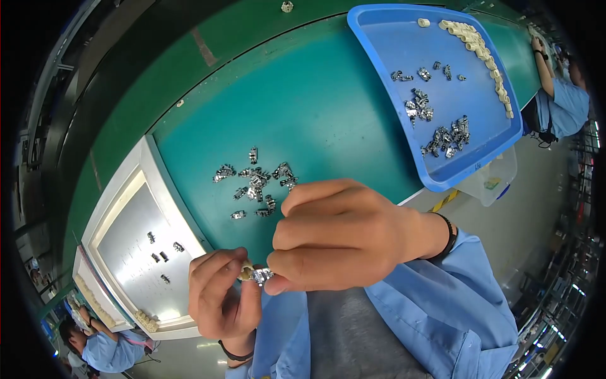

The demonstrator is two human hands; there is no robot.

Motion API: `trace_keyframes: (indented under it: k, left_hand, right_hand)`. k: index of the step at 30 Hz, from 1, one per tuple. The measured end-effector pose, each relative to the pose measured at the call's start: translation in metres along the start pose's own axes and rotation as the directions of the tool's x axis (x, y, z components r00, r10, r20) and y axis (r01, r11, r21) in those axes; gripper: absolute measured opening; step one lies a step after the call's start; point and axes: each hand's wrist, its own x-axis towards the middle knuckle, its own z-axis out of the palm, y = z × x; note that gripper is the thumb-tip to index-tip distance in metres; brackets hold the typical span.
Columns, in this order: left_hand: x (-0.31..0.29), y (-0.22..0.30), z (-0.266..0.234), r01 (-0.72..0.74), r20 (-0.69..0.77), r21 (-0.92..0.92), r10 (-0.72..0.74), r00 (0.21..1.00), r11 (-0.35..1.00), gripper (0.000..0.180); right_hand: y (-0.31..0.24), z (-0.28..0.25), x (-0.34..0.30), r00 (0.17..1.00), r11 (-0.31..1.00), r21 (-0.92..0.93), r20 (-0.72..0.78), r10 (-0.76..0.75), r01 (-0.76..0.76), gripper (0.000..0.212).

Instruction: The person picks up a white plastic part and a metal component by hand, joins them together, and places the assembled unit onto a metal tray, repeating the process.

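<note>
Close in front of my body, both hands meet over the near edge of the green table. My left hand (218, 294) pinches a small cream-coloured plastic piece (245, 271) between thumb and fingertips. My right hand (344, 237), its fingers curled, grips a small shiny metal part (261, 275) by its right end. The metal part touches the cream piece; whether it sits inside it I cannot tell. Just beyond my hands lies a loose pile of similar metal parts (255, 180) on the green table (303, 107).
At the right, a blue tray (385, 38) holds metal clusters and a row of cream cylinders (476, 47). A white-framed metal-bottomed tray (154, 170) with several parts stands left. Co-workers sit at far right (565, 104) and lower left (104, 350). A clear bin (499, 177) is below the blue tray.
</note>
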Motion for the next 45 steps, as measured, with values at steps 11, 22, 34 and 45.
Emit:
trace_keyframes:
  k: [11,22,34,45]
  left_hand:
    - [0.010,0.008,0.005,-0.070,0.031,0.177,0.065,0.997,0.982,0.032]
    - [0.009,0.012,0.007,-0.122,0.046,0.253,0.113,0.992,0.960,0.034]
    - [0.018,0.000,0.019,0.093,0.079,0.116,-0.102,0.992,0.989,0.028]
    - [0.171,-0.147,0.008,0.210,0.098,0.337,-0.256,0.962,0.918,0.019]
  right_hand:
    - [0.001,-0.003,-0.001,0.999,0.998,-0.059,0.039,-0.008,0.010,0.029]
    - [-0.004,0.001,-0.001,0.997,0.994,-0.108,0.076,0.028,-0.020,0.032]
    - [0.017,0.005,-0.016,0.962,0.967,-0.180,0.169,0.213,-0.182,0.029]
    - [0.043,0.013,-0.061,0.884,0.853,-0.417,0.200,0.422,-0.313,0.030]
